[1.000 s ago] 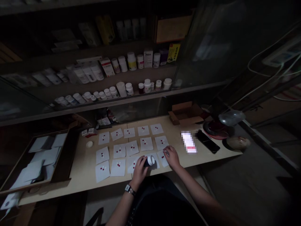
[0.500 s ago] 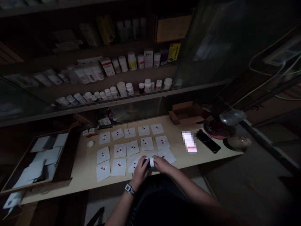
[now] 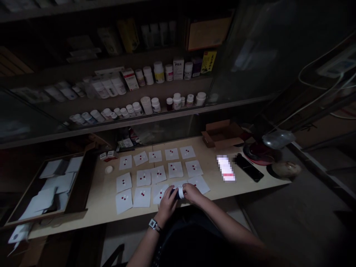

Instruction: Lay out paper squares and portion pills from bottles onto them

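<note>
At the table's front edge, my left hand is closed around a dark blue pill bottle with a white cap, held tilted on its side. My right hand has its fingers closed on the white cap end. Beneath and around both hands lie white paper squares in rows, bearing small red and white pills. My hands and the bottle partly cover the paper squares in the nearest row.
On the left stands a drawer with stacked papers. A round white lid and small box sit nearby. To the right are a lit phone, a black phone and an open cardboard box. Bottles fill the shelves behind.
The whole view has shifted slightly, so things appear a little farther right. Both hands stay on the bottle; the right fingers have moved a little at the cap.
</note>
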{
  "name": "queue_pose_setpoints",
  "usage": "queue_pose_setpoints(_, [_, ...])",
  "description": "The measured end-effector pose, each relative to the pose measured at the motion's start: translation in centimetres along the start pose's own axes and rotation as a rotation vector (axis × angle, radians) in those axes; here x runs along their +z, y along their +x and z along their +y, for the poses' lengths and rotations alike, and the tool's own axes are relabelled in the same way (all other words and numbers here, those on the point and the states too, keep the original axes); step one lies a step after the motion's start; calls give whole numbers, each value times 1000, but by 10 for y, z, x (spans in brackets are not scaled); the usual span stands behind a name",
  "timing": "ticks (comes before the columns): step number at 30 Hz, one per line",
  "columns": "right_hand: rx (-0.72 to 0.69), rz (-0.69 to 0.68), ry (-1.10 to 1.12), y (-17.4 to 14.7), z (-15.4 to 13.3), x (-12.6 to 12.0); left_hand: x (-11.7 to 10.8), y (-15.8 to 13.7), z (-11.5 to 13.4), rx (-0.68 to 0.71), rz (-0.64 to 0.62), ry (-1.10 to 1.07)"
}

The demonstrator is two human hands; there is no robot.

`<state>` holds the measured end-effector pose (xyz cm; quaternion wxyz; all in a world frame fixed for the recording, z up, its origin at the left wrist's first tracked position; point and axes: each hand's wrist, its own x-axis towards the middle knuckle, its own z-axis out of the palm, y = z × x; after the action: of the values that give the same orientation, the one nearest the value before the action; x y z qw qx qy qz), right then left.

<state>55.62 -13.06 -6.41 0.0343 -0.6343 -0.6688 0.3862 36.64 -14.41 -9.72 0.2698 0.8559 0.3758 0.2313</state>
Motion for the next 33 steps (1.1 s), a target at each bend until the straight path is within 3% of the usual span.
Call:
queue_pose_setpoints(4, [-102, 39, 94, -2, 2, 7, -1, -1, -1, -19, -15, -15])
queue_pose_setpoints(10, [-261, 252, 288, -11, 2, 16, 1, -2, -2, -58, -11, -56])
queue_pose_setpoints(13, [-282, 358, 310, -16, 0, 17, 5, -3, -2, -97, 1, -96])
queue_pose_setpoints(17, [-313, 402, 265, -21, 4, 10, 11, -7, -4, -155, 37, -115])
queue_pose_setpoints(19, [-272, 439, 225, -22, 15, 4, 11, -8, -5, -177, 53, -108])
queue_pose_setpoints(22, [-54, 504, 91, -22, 41, -7, 9, -9, -7, -215, 68, -98])
queue_pose_setpoints(26, [210, 421, -142, -17, 75, -10, 5, -9, -7, -235, 72, -108])
queue_pose_setpoints(33, [249, 367, -275, -9, 89, 10, 12, -11, -11, -255, 142, -140])
